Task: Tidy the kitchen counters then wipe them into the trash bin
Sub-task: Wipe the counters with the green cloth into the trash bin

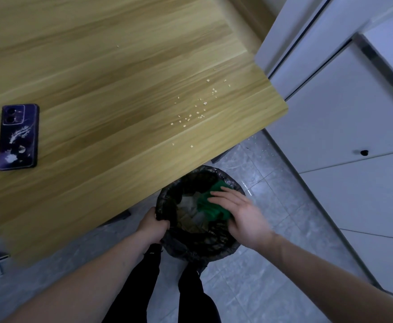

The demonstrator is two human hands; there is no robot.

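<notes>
- Head view: trash bin (199, 249) below the counter (97, 78) edge, left hand (154, 227) gripping its bagged rim.
- Right hand (242, 213) over the bin mouth, fingers curled on a green cloth (208, 203).
- Wiping apparently unfinished: crumbs (195, 110) scattered near the corner, phone (18, 137) lying on the wood.
- Bin contents dim, hard to identify; counter cut off at left.

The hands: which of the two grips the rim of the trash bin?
The left hand grips the trash bin by its rim. The right hand instead holds a green cloth over the opening.
</notes>
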